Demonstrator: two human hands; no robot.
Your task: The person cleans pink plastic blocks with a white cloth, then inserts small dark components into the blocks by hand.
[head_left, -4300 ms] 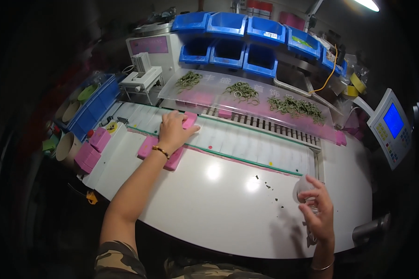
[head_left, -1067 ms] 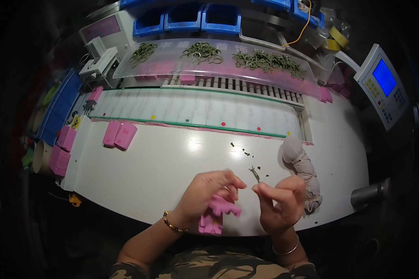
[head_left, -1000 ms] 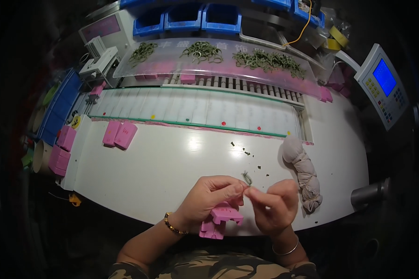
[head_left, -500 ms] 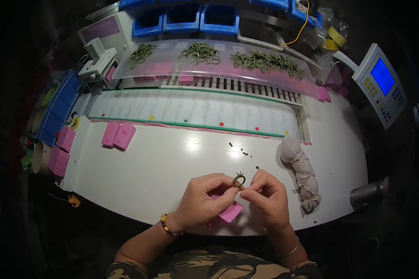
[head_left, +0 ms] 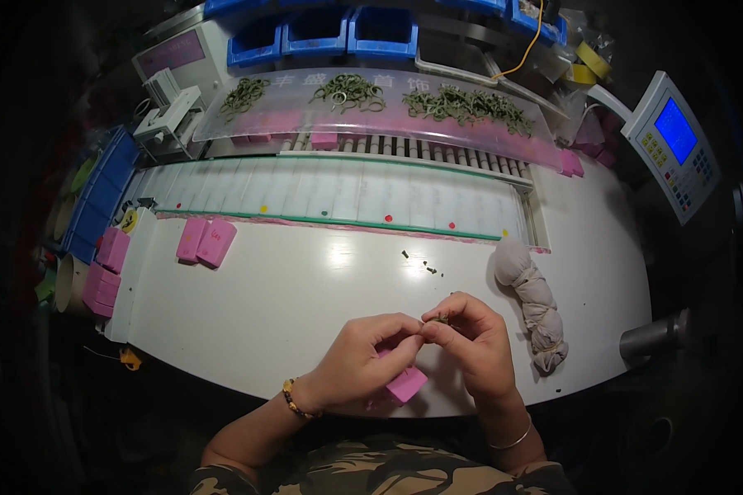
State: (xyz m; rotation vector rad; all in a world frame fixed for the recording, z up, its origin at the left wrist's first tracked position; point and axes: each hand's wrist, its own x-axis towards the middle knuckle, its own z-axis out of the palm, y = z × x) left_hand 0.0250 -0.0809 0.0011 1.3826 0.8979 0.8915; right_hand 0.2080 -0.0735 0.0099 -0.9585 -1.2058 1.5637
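My left hand and my right hand meet at the table's near middle, fingertips pinched around a small dark-green ring piece, which their fingers mostly hide. A pink block sits beneath my left hand's fingers, partly covered; whether those fingers grip it too I cannot tell. To the right of my hands lies a knotted pale cloth bundle. A few dark green scraps lie on the white table beyond them.
Two pink blocks lie left, near stacked ones and blue crates. Behind are a glass-edged strip, rollers, a translucent shelf with green ring piles and blue bins. A control panel stands right.
My left hand came from the back left to front centre earlier. Over the last half second, the upright ring has turned and become mostly hidden, with my right fingers now raised around it.
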